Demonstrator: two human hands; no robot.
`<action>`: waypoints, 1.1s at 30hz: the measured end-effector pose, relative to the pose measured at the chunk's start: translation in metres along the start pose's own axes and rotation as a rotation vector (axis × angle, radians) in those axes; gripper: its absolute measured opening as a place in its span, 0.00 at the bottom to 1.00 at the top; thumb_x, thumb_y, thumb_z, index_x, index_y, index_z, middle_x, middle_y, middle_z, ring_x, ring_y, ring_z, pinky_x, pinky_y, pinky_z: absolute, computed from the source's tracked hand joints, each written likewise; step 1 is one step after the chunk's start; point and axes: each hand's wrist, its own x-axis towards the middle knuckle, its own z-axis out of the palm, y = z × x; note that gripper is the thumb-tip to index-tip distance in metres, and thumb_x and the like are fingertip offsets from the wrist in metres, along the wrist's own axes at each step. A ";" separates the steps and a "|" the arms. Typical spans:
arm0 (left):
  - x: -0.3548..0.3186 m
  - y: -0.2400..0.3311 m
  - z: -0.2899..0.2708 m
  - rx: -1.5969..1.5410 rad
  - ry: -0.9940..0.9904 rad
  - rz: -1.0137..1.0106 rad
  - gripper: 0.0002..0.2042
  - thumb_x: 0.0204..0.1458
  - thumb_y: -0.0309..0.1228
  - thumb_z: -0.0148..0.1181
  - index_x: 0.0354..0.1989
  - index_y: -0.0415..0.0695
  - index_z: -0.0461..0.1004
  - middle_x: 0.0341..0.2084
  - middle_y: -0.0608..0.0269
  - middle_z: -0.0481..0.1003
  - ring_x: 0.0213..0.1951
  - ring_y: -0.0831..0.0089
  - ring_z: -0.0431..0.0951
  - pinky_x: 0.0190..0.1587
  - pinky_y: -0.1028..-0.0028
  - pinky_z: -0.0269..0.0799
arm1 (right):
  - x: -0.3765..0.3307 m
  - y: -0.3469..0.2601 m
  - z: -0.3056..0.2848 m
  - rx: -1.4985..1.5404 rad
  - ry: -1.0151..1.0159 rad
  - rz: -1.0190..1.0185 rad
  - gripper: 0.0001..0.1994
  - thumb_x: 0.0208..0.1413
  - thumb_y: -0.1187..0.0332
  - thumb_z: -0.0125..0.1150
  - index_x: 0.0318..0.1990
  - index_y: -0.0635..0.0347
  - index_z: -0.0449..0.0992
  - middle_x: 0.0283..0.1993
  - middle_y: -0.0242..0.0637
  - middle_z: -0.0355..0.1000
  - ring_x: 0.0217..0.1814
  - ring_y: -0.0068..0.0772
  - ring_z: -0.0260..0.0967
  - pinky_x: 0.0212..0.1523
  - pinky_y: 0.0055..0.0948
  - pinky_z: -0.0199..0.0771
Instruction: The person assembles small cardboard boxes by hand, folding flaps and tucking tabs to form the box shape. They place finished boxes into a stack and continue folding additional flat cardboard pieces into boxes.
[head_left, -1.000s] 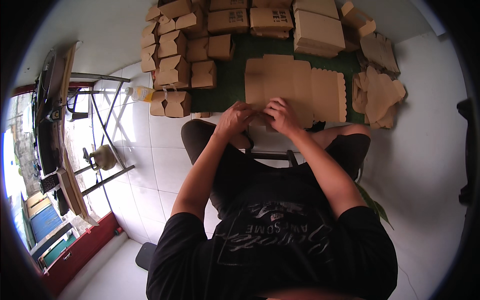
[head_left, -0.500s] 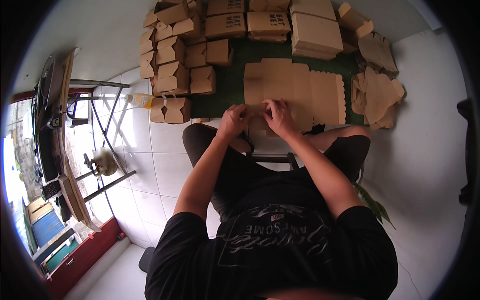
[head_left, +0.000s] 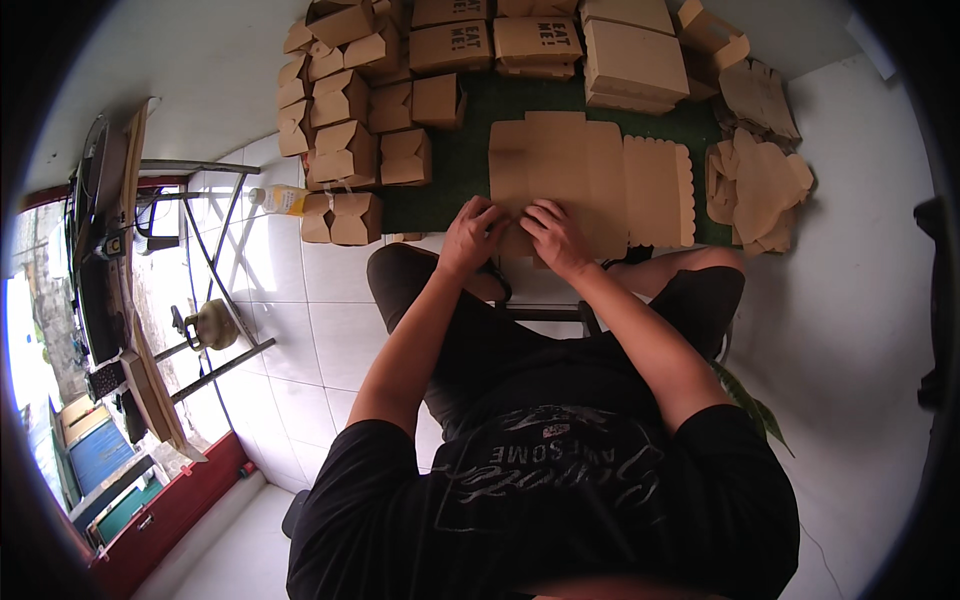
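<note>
An unfolded cardboard box blank [head_left: 575, 165] lies flat on the green work surface in front of me, its scalloped edge to the right. My left hand [head_left: 474, 238] is at the blank's near left corner, fingers curled and closed on the edge there. Beside it, my right hand [head_left: 556, 240] grips the near edge with bent fingers. A small gap separates the two hands. The fingertips and thumbs are partly hidden, as is the bit of cardboard between them.
Folded brown boxes [head_left: 341, 152] stand stacked at the left. More boxes [head_left: 450, 48] line the back, beside a stack of flat blanks [head_left: 636, 65]. Loose cardboard pieces [head_left: 757, 185] lie at the right. A bottle of yellow liquid [head_left: 285, 200] stands by the left boxes.
My right hand has drawn slightly toward me, its fingers more curled at the blank's near edge. The left hand has barely shifted, and the blank stays in place.
</note>
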 end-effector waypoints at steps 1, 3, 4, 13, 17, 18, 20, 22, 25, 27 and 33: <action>-0.001 -0.001 0.000 0.051 0.004 0.003 0.09 0.60 0.33 0.75 0.49 0.51 0.88 0.45 0.62 0.81 0.50 0.54 0.83 0.52 0.55 0.79 | 0.000 0.000 0.000 0.007 0.000 0.008 0.18 0.52 0.76 0.73 0.52 0.54 0.86 0.60 0.38 0.79 0.71 0.48 0.74 0.73 0.49 0.75; -0.003 -0.002 -0.001 0.149 0.011 0.008 0.07 0.60 0.35 0.75 0.46 0.54 0.89 0.46 0.65 0.81 0.50 0.56 0.83 0.52 0.54 0.78 | 0.002 0.001 0.000 0.041 -0.020 0.037 0.17 0.52 0.76 0.73 0.50 0.53 0.87 0.59 0.35 0.80 0.69 0.47 0.74 0.71 0.48 0.76; -0.003 -0.002 -0.001 0.173 0.004 0.008 0.08 0.60 0.36 0.76 0.46 0.56 0.90 0.46 0.67 0.82 0.51 0.57 0.83 0.52 0.55 0.77 | 0.006 0.004 -0.001 0.068 -0.038 0.057 0.16 0.52 0.75 0.74 0.49 0.52 0.88 0.59 0.33 0.80 0.67 0.46 0.75 0.70 0.47 0.77; -0.006 0.004 -0.013 0.318 -0.033 -0.086 0.15 0.57 0.46 0.77 0.53 0.75 0.93 0.52 0.78 0.81 0.57 0.64 0.79 0.56 0.54 0.71 | 0.018 0.017 -0.017 0.124 0.009 0.013 0.09 0.53 0.66 0.81 0.42 0.50 0.90 0.53 0.25 0.83 0.63 0.43 0.74 0.66 0.44 0.79; -0.007 0.004 -0.016 0.334 -0.068 -0.149 0.16 0.56 0.48 0.77 0.54 0.81 0.92 0.57 0.77 0.79 0.62 0.64 0.75 0.60 0.52 0.69 | 0.019 0.016 -0.024 0.144 -0.012 0.102 0.11 0.53 0.65 0.82 0.44 0.49 0.89 0.53 0.25 0.82 0.64 0.43 0.74 0.66 0.44 0.79; -0.007 0.004 -0.017 0.335 -0.076 -0.157 0.17 0.56 0.48 0.77 0.54 0.82 0.92 0.58 0.77 0.78 0.63 0.64 0.75 0.61 0.52 0.69 | 0.020 0.015 -0.026 0.143 -0.014 0.096 0.12 0.53 0.65 0.83 0.44 0.49 0.89 0.54 0.25 0.82 0.64 0.44 0.74 0.67 0.45 0.79; -0.006 0.004 -0.018 0.328 -0.079 -0.149 0.17 0.56 0.48 0.77 0.55 0.82 0.92 0.58 0.77 0.78 0.63 0.64 0.74 0.62 0.52 0.69 | 0.020 0.010 -0.028 0.138 -0.042 0.118 0.14 0.52 0.65 0.83 0.46 0.48 0.89 0.55 0.26 0.80 0.66 0.45 0.74 0.68 0.47 0.78; -0.006 0.004 -0.018 0.327 -0.087 -0.151 0.17 0.56 0.48 0.77 0.55 0.82 0.92 0.59 0.77 0.77 0.64 0.64 0.74 0.62 0.52 0.68 | 0.023 0.009 -0.028 0.132 -0.094 0.164 0.15 0.51 0.65 0.84 0.47 0.47 0.89 0.55 0.26 0.80 0.67 0.46 0.73 0.70 0.49 0.76; -0.006 0.004 -0.020 0.329 -0.101 -0.166 0.17 0.57 0.47 0.77 0.55 0.82 0.92 0.60 0.77 0.77 0.64 0.64 0.74 0.63 0.50 0.68 | 0.024 0.008 -0.025 0.149 -0.113 0.205 0.17 0.51 0.64 0.84 0.49 0.45 0.88 0.57 0.27 0.78 0.69 0.48 0.71 0.72 0.51 0.74; -0.007 0.005 -0.020 0.317 -0.100 -0.172 0.17 0.57 0.47 0.77 0.56 0.82 0.92 0.60 0.77 0.77 0.64 0.64 0.74 0.63 0.49 0.68 | 0.024 0.008 -0.022 0.155 -0.106 0.221 0.18 0.51 0.64 0.85 0.50 0.43 0.88 0.59 0.27 0.78 0.70 0.48 0.70 0.73 0.52 0.73; -0.006 0.003 -0.020 0.316 -0.097 -0.181 0.18 0.55 0.48 0.78 0.56 0.83 0.92 0.60 0.76 0.77 0.64 0.63 0.74 0.64 0.47 0.68 | 0.023 0.002 -0.016 0.118 -0.104 0.304 0.26 0.52 0.63 0.86 0.59 0.37 0.85 0.63 0.30 0.74 0.73 0.49 0.67 0.74 0.54 0.70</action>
